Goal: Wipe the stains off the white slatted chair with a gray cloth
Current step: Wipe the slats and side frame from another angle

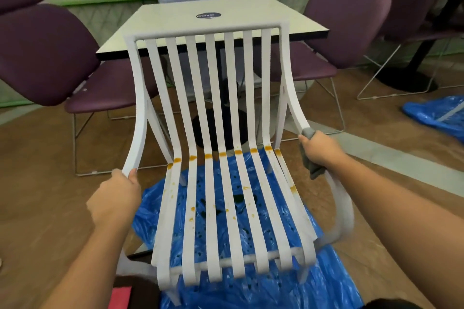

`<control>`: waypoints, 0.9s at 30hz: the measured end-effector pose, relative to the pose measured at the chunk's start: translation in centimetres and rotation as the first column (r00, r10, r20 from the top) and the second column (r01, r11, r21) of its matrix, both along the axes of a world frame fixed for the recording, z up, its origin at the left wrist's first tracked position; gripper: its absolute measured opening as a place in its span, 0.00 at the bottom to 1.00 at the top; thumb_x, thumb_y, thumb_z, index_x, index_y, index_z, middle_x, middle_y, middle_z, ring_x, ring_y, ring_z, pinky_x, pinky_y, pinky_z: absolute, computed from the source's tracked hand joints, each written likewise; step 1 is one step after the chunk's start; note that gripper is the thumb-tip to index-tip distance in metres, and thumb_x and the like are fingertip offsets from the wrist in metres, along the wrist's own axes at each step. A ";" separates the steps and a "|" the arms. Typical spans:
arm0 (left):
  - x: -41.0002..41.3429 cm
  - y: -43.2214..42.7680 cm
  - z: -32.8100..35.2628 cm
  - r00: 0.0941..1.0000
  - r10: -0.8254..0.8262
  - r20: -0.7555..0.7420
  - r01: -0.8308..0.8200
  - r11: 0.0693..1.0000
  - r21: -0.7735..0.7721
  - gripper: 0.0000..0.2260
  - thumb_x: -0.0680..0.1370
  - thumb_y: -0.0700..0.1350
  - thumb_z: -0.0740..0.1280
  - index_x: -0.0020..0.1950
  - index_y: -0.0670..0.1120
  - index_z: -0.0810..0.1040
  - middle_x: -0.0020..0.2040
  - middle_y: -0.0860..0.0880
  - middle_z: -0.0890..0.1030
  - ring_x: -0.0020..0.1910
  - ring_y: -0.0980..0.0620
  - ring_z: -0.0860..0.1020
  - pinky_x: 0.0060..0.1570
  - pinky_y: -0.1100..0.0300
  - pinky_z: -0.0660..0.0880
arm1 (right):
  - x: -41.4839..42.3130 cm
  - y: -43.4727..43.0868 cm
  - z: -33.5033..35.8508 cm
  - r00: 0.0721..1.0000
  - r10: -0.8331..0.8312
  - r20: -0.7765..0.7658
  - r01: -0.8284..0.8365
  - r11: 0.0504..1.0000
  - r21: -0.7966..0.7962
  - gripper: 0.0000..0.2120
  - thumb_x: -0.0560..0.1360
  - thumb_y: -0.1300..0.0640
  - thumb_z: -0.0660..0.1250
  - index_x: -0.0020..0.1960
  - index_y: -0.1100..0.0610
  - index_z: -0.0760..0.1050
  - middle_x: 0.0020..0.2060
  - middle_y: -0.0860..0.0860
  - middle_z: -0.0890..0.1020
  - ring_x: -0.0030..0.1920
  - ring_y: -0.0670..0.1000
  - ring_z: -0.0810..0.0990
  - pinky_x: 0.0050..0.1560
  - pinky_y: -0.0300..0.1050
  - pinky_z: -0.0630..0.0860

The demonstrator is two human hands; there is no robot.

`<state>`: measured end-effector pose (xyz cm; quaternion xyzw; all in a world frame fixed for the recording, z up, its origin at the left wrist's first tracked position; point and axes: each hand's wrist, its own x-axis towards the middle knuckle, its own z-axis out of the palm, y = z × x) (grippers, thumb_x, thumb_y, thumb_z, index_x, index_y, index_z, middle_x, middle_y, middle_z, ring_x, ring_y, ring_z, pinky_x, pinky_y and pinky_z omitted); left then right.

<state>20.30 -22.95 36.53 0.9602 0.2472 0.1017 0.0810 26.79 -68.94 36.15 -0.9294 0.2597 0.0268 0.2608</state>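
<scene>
The white slatted chair (216,113) stands before me, facing me. Orange stains (222,154) run in a row across the slats where the back meets the seat, and smaller drops dot the seat slats. My left hand (114,202) grips the chair's left armrest. My right hand (320,149) grips the right armrest with the gray cloth (308,158) folded between palm and rail; the cloth shows above and below my fingers.
Blue plastic sheeting (251,291) with dark spots covers the floor under the chair. A white table (175,17) stands right behind it, purple chairs (45,57) on both sides. More blue plastic (437,113) lies at the right. A pink object (120,298) sits near my feet.
</scene>
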 end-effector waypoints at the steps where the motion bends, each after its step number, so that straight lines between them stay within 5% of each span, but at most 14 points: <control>1: -0.3 -0.1 0.2 1.000 -0.014 0.018 0.014 1.000 0.000 0.23 0.84 0.58 0.51 0.54 0.40 0.73 0.48 0.37 0.80 0.44 0.36 0.78 0.41 0.47 0.71 | -1.0 -0.6 -0.6 1.000 -0.003 -0.007 0.004 1.000 0.018 0.29 0.70 0.28 0.54 0.48 0.52 0.75 0.37 0.56 0.84 0.36 0.60 0.84 0.41 0.59 0.84; 5: -1.4 -0.8 1.4 0.992 -0.091 0.087 0.091 0.996 0.001 0.18 0.84 0.52 0.58 0.59 0.37 0.76 0.55 0.36 0.76 0.53 0.34 0.76 0.47 0.40 0.75 | -6.9 0.1 0.6 1.000 0.012 -0.017 -0.012 0.999 -0.034 0.28 0.71 0.28 0.52 0.51 0.50 0.73 0.38 0.53 0.83 0.38 0.58 0.83 0.43 0.56 0.83; 11: -2.4 -0.5 1.9 0.964 -0.174 0.200 0.195 0.976 -0.093 0.13 0.80 0.43 0.64 0.62 0.39 0.79 0.57 0.40 0.76 0.54 0.39 0.75 0.51 0.42 0.77 | -12.5 1.5 0.3 0.996 0.014 0.085 -0.002 0.991 -0.134 0.20 0.78 0.34 0.51 0.53 0.49 0.67 0.41 0.51 0.82 0.40 0.57 0.81 0.45 0.53 0.80; 16: -2.6 -0.5 2.0 0.958 -0.128 0.258 0.188 0.957 -0.222 0.13 0.79 0.42 0.64 0.62 0.39 0.80 0.56 0.41 0.77 0.53 0.41 0.77 0.52 0.45 0.77 | -10.0 1.4 0.7 1.000 0.011 0.009 -0.009 0.982 -0.187 0.20 0.78 0.35 0.52 0.53 0.50 0.68 0.41 0.51 0.81 0.40 0.55 0.82 0.44 0.53 0.82; 27: -1.8 0.2 0.6 0.959 -0.106 0.264 0.174 0.953 -0.249 0.13 0.79 0.44 0.66 0.63 0.44 0.78 0.57 0.45 0.75 0.50 0.45 0.77 0.48 0.47 0.78 | -2.5 0.9 0.5 0.996 0.046 -0.072 -0.058 0.984 -0.168 0.17 0.81 0.39 0.56 0.53 0.53 0.67 0.40 0.54 0.81 0.39 0.55 0.83 0.43 0.54 0.84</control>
